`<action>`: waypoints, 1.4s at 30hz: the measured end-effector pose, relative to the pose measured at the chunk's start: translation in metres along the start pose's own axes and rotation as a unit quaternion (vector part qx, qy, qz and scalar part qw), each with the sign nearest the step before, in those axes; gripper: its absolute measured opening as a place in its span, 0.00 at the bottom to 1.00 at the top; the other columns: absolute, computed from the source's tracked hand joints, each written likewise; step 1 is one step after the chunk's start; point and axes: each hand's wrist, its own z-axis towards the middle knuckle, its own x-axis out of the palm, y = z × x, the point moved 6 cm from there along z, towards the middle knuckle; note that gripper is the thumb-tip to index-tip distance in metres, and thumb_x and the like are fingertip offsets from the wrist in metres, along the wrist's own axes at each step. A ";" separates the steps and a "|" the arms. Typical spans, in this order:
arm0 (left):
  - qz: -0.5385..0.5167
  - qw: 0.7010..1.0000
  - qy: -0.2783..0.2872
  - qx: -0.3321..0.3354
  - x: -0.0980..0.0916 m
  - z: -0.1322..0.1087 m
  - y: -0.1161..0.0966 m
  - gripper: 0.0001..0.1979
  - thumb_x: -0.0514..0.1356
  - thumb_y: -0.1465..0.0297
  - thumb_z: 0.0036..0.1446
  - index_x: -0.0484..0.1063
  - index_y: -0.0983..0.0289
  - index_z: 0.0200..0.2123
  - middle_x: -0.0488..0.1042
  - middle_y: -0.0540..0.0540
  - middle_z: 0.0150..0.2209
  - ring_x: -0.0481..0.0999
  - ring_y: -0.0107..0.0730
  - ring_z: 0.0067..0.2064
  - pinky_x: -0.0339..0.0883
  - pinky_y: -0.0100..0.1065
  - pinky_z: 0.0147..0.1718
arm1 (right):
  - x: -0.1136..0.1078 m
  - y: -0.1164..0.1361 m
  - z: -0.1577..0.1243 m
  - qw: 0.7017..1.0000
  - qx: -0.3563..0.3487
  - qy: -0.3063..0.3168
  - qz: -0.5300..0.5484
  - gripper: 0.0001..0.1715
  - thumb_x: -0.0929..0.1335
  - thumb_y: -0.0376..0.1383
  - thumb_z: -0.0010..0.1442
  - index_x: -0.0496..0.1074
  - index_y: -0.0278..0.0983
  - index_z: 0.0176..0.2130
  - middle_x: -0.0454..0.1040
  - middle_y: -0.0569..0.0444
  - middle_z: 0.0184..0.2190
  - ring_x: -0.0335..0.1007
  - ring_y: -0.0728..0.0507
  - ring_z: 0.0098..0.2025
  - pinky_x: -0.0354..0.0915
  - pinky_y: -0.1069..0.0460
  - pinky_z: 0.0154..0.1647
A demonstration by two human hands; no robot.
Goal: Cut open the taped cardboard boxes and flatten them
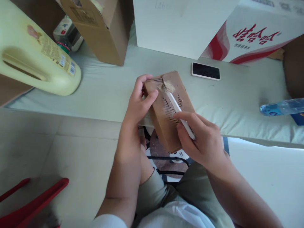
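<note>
A small brown cardboard box (156, 115) sits partly on the cloth-covered surface, its near end jutting over the edge towards my lap. My left hand (141, 98) grips its far left corner, thumb on the top face and fingers round the side. In my right hand (199, 136) is a slim white utility knife (175, 104), its tip at a torn, frayed patch (168, 86) near the box's far end. Rows of short slashes (169, 107) mark the top face, with exposed corrugation. How far the blade goes in, I cannot tell.
A phone (205, 71) lies right of the box. Behind stand a white box (180, 28), a red-and-white carton (256, 38) and a tall cardboard box (104, 38). A yellow jug (35, 53) is left, a plastic bottle (282, 107) right. Something red (47, 196) is lower left.
</note>
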 end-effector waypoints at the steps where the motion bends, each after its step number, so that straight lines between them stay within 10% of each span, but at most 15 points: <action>1: -0.003 1.000 0.000 -0.001 0.000 0.000 0.000 0.31 0.60 0.43 0.64 0.62 0.51 0.63 0.73 0.57 0.55 0.78 0.43 0.53 0.73 0.47 0.58 | 0.000 0.000 0.000 1.000 0.003 0.000 -0.006 0.16 0.62 0.34 0.69 0.78 0.39 0.49 0.83 0.52 0.35 0.77 0.48 0.30 0.61 0.54 0.26; 14: -0.004 1.000 -0.011 -0.009 -0.001 0.000 0.003 0.32 0.60 0.42 0.63 0.63 0.52 0.62 0.73 0.57 0.56 0.78 0.43 0.54 0.74 0.47 0.58 | 0.012 0.006 0.004 0.991 0.031 0.013 -0.129 0.20 0.60 0.37 0.72 0.79 0.39 0.51 0.80 0.56 0.25 0.67 0.50 0.20 0.43 0.53 0.22; 42: -0.023 1.000 0.006 -0.014 0.008 0.001 0.003 0.27 0.60 0.48 0.67 0.62 0.53 0.63 0.74 0.58 0.60 0.77 0.44 0.60 0.72 0.47 0.63 | 0.013 0.016 0.000 0.970 0.026 0.055 -0.234 0.33 0.62 0.34 0.64 0.74 0.38 0.65 0.69 0.57 0.15 0.50 0.51 0.14 0.37 0.52 0.21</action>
